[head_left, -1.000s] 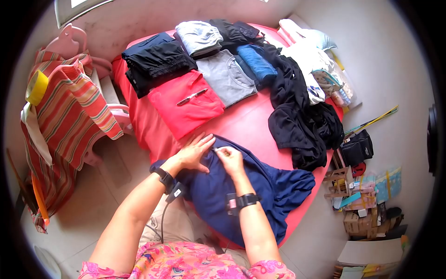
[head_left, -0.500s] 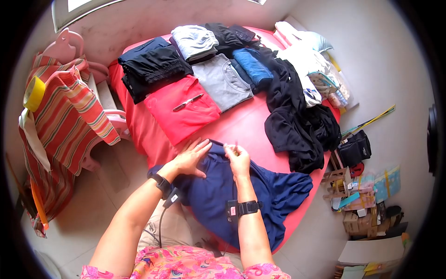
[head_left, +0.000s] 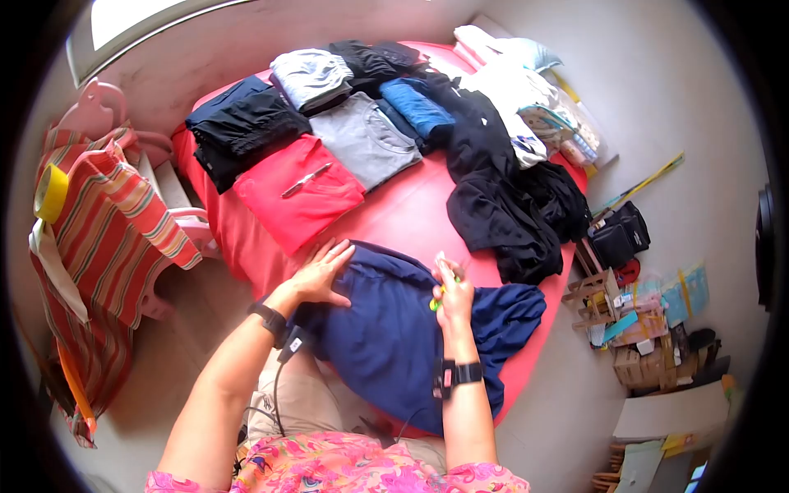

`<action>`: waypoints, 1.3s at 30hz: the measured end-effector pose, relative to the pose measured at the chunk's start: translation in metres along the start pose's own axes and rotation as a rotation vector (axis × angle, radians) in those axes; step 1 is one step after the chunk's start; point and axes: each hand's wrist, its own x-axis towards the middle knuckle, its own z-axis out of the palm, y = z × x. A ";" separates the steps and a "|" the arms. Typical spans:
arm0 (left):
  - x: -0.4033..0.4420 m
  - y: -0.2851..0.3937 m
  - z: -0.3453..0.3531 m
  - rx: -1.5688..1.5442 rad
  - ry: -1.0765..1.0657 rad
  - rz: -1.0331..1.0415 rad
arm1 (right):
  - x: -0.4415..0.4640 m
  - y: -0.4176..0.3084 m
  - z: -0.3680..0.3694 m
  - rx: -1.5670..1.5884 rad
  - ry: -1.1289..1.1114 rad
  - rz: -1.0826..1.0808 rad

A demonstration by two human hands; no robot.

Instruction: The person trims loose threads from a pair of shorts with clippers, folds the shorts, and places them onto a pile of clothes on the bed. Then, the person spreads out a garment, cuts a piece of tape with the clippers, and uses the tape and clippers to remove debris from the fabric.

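Observation:
A navy blue garment (head_left: 386, 320) lies spread and rumpled over the near edge of the pink-covered surface. My left hand (head_left: 320, 275) rests flat on its upper left part, fingers stretched and apart. Above the garment's right side, my right hand (head_left: 454, 300) is closed around a small tool with yellow-green parts (head_left: 436, 304); most of it is hidden by the fingers, so its kind is unclear. Just beyond my left hand is a folded red garment (head_left: 288, 209) with a pen (head_left: 306, 181) lying on top.
Folded black clothes (head_left: 246, 123), a grey shirt (head_left: 362, 140) and blue jeans (head_left: 419, 107) sit farther back on the pink cover (head_left: 403, 215). Loose black clothing (head_left: 509, 222) is heaped at right. A striped cloth (head_left: 107, 222) drapes over a pink chair at left.
My right hand has moved right, away from the garment's top edge, and the yellow-green tool now shows in it. My left hand stays on the garment. The view has shifted slightly.

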 end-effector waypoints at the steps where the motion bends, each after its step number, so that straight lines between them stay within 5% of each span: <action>1: 0.003 0.000 0.000 0.019 -0.004 -0.006 | -0.013 -0.002 -0.019 -0.037 0.045 0.001; 5: 0.014 0.033 0.008 0.309 0.180 -0.100 | -0.045 0.008 -0.051 -0.234 0.242 -0.087; 7: 0.024 0.061 0.018 0.402 0.503 0.106 | -0.035 0.036 -0.058 -0.260 0.178 -0.321; 11: 0.048 0.077 0.042 0.264 -0.023 0.492 | -0.028 0.037 -0.029 -0.557 0.146 -0.417; 13: 0.052 0.074 0.045 0.429 0.121 0.501 | -0.022 0.035 -0.017 -0.698 0.153 -0.443; 17: 0.075 0.057 0.038 0.355 -0.044 0.332 | -0.005 0.045 -0.009 -0.902 0.093 -0.621; 19: 0.081 0.051 0.043 0.292 -0.034 0.305 | -0.001 0.062 -0.011 -1.216 -0.010 -0.534; 21: 0.084 0.048 0.044 0.281 -0.032 0.298 | 0.011 0.066 -0.013 -1.206 -0.049 -0.517; 23: 0.080 0.048 0.047 0.266 -0.031 0.281 | 0.039 0.069 -0.028 -1.031 -0.180 -0.223; 24: 0.081 0.048 0.046 0.258 -0.033 0.276 | 0.051 0.073 -0.040 -0.614 -0.271 -0.068; 27: 0.082 0.048 0.049 0.229 -0.036 0.261 | 0.026 0.010 -0.029 -0.271 0.150 0.040; 29: 0.082 0.051 0.045 0.196 -0.035 0.232 | 0.029 0.020 -0.032 -0.290 0.210 -0.067; 31: 0.083 0.049 0.045 0.186 -0.041 0.233 | 0.028 0.036 -0.023 -0.574 0.150 -0.622; 33: 0.082 0.049 0.046 0.183 -0.037 0.231 | 0.014 0.050 -0.021 -1.199 0.017 -0.602; 36: 0.085 0.052 0.040 0.191 -0.046 0.232 | 0.019 0.060 -0.023 -1.164 -0.075 -0.488; 39: 0.084 0.050 0.043 0.186 -0.052 0.216 | 0.043 0.044 -0.041 -0.799 -0.066 -0.238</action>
